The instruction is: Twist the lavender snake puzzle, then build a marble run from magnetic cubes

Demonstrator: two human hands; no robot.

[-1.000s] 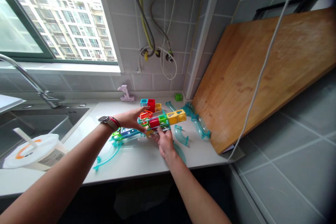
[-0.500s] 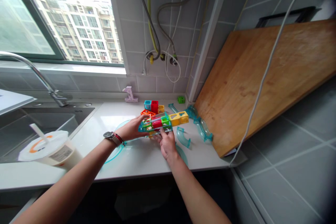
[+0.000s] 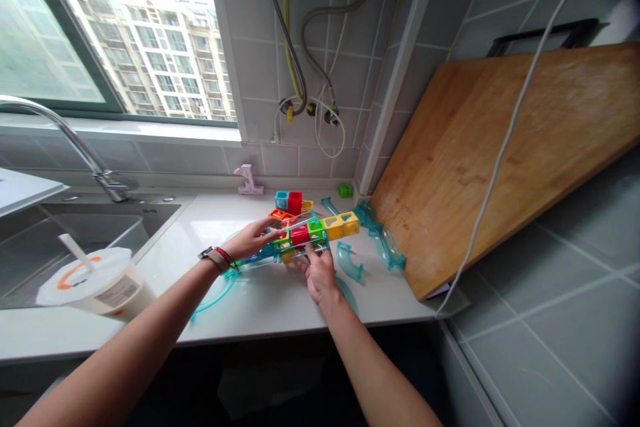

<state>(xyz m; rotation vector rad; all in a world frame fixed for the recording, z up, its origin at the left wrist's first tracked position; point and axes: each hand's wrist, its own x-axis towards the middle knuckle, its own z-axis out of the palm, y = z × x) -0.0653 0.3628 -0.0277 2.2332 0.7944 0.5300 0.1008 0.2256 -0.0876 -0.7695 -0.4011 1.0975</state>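
A marble-run build of coloured see-through blocks (image 3: 300, 235) lies at a slant above the counter, with red and green blocks in its middle and yellow blocks (image 3: 341, 223) at its right end. Clear tubes run along it. From below, my right hand (image 3: 320, 275) grips the build, thumb on its near side. At its left end my left hand (image 3: 254, 240) closes its fingers on a clear tube (image 3: 301, 219) along the upper side; the palm hides part of it. Behind stands a cluster of blue, red and orange blocks (image 3: 295, 202).
Teal curved track pieces (image 3: 350, 262) lie to the right, near a leaning wooden board (image 3: 500, 160). A green block (image 3: 345, 190) and a lilac bracket-like piece (image 3: 249, 180) sit by the wall. A lidded cup (image 3: 95, 280) stands left by the sink (image 3: 160, 219).
My left hand has shifted slightly left, its fingers straighter. The clear tube's right end now sits higher, and more teal parts show beneath the hand. My right hand stays put.
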